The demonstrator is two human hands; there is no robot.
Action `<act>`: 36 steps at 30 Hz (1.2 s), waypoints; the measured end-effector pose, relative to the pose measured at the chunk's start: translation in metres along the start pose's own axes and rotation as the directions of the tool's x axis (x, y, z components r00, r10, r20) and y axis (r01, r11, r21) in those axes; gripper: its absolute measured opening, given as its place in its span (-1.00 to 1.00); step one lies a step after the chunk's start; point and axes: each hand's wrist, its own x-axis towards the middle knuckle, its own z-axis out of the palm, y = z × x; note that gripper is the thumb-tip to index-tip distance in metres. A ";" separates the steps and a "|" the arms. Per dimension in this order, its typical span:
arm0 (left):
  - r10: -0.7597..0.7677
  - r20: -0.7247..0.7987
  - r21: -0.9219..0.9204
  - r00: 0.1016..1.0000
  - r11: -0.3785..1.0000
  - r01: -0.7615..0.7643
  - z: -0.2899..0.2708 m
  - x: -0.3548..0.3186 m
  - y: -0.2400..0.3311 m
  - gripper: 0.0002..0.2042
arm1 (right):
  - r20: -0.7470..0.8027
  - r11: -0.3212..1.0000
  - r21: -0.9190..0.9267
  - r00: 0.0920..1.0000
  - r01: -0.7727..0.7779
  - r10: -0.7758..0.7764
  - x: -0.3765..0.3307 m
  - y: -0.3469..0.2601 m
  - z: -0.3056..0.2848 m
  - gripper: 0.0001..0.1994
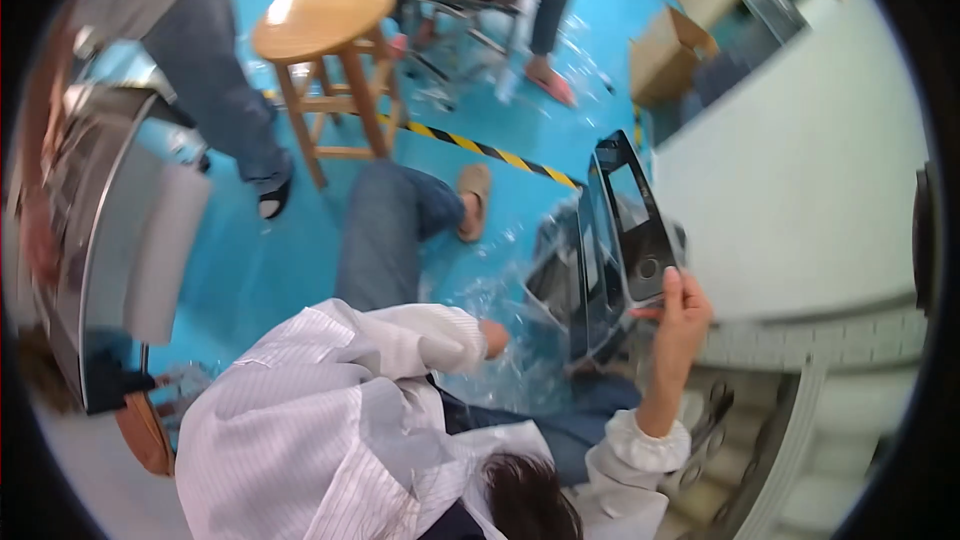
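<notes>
Head view: right hand pinches a glossy black flat panel, upright just above crinkled clear plastic wrap; left hand dips into that wrap, grip hidden.

Two wooden stools stand on the blue floor, one cardboard box beside the wall, three black flat panels stacked upright.

right hand grips black panel | left of grip: stacked panels, crinkled plastic wrap crowd | right: white wall blocks | above: open floor
</notes>
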 end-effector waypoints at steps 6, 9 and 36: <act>0.009 -0.360 -0.901 0.933 -0.262 -0.345 -0.136 -0.063 -0.090 -0.22 | 0.364 0.966 0.252 0.919 0.059 -0.151 0.063 -0.124 0.108 -0.75; -0.015 -0.652 -0.639 0.758 -0.528 -0.560 -0.197 -0.099 -0.129 -0.28 | 0.509 0.896 0.444 0.818 0.017 -0.268 0.101 -0.173 0.162 -0.80; -0.559 -0.727 -0.681 0.398 0.661 -0.316 -0.221 -0.120 -0.150 -0.77 | 0.601 0.230 0.594 0.235 -0.771 -0.764 0.025 -0.122 0.148 -0.69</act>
